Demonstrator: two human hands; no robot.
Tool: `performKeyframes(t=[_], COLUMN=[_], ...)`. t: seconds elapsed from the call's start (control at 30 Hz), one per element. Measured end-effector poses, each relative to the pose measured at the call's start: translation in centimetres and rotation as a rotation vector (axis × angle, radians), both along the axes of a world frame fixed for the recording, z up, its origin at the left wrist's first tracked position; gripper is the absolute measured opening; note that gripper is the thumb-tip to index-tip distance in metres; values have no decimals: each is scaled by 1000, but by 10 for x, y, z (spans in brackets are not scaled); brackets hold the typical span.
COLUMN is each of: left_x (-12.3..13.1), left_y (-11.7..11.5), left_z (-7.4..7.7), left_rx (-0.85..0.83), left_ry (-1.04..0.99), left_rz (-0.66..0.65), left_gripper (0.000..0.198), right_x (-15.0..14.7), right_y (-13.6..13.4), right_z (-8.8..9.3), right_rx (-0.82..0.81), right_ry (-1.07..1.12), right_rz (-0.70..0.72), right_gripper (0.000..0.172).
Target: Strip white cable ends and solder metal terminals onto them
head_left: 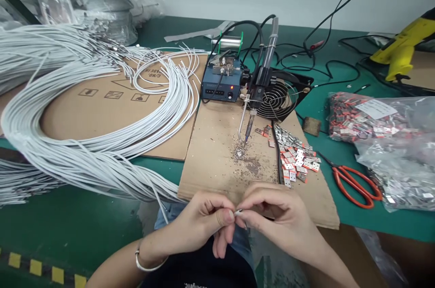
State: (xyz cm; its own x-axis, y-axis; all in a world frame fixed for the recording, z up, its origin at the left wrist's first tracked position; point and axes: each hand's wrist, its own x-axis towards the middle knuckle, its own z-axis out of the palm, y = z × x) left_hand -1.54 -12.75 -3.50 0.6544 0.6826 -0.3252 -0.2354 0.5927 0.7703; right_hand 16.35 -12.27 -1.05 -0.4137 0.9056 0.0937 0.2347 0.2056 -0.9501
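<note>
My left hand and my right hand meet at the near edge of the cardboard, fingertips pinched together. Between them shows the small pale end of a white cable, with a dark spot at its tip. Fingers hide most of it. One white cable strand drops from the bundle behind my left forearm. Beyond my hands, a soldering iron is clamped in a stand, its tip pointing down at the cardboard, beside a thin bent solder feed tube. Small metal-and-red connector pieces lie heaped to the right.
A large coil of white cables covers the left side. A blue soldering station, solder spool and black fan stand behind. At right are red-handled scissors, bagged connectors and a yellow tool.
</note>
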Motion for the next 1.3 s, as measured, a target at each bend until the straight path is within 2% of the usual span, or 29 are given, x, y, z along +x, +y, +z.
performKeyframes(t=[0.17,0.23,0.33,0.47,0.6,0.67,0.77,0.83,0.93,1.03,1.13,1.3], left_x=[-5,-6,-3,5,7,6,3,1,-1,-2,0,12], left_y=[6,7,6,1,0,2,5,6,4,1,0,1], left_z=[7,7,4,-3,-3,1,8,11,14,15,14,14], left_rx=[72,43,-36,-67,-43,-32,57,155,271,334,327,191], left_ry=[133,128,23,-153,-205,-178,-57,47,165,238,259,219], left_rz=[-100,-130,-144,-47,34,82,162,192,174,145,146,200], left_gripper=[41,41,41,41,36,34,29,24,19,14,15,25], right_x=[7,7,-2,-28,-38,-31,-15,-8,-5,-4,-5,-22], right_y=[-1,-3,-7,-12,-10,-6,-4,-5,-5,-5,-8,-15], right_z=[10,10,1,-20,-29,-28,-23,-18,-8,-1,-2,-16], right_rx=[64,34,-94,-213,-207,-191,-188,-169,-84,-62,-57,26], right_ry=[-220,-190,125,636,756,752,626,449,198,66,55,261], right_rz=[103,114,42,-126,-215,-266,-280,-238,-180,-165,-189,-353], right_gripper=[9,12,16,14,22,20,3,11,2,11,17,20])
